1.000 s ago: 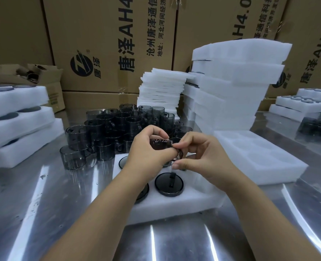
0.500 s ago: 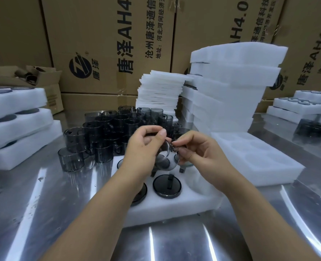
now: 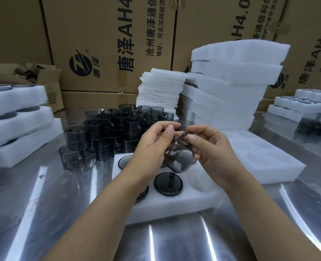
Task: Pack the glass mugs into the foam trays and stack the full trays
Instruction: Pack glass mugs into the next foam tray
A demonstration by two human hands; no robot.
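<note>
1. A steel table (image 3: 61, 204) is shown in front of a wall of printed cardboard boxes (image 3: 108, 44). Full trays (image 3: 14, 117) are stacked at the left and empty trays (image 3: 236, 81) at the right.
2. A smoky glass mug (image 3: 176, 161) is held tilted between both hands, just above the foam tray (image 3: 174, 206) and apart from it.
3. The mug's dark upper edge is pinched between thumb and fingertips of the right hand (image 3: 210, 149). The fingers of the left hand (image 3: 152, 147) are curled at the mug's near side, though the exact contact is blurred.
4. A seated mug (image 3: 168, 183) is seen in a near pocket, and the pocket just to its right is unfilled. Loose mugs (image 3: 114, 129) are clustered behind the tray.
5. The step in hand is judged to be the turning of one mug before seating, with the tray only partly filled. For the next move, the mug would need to be aligned squarely over an open pocket and lowered gently.
</note>
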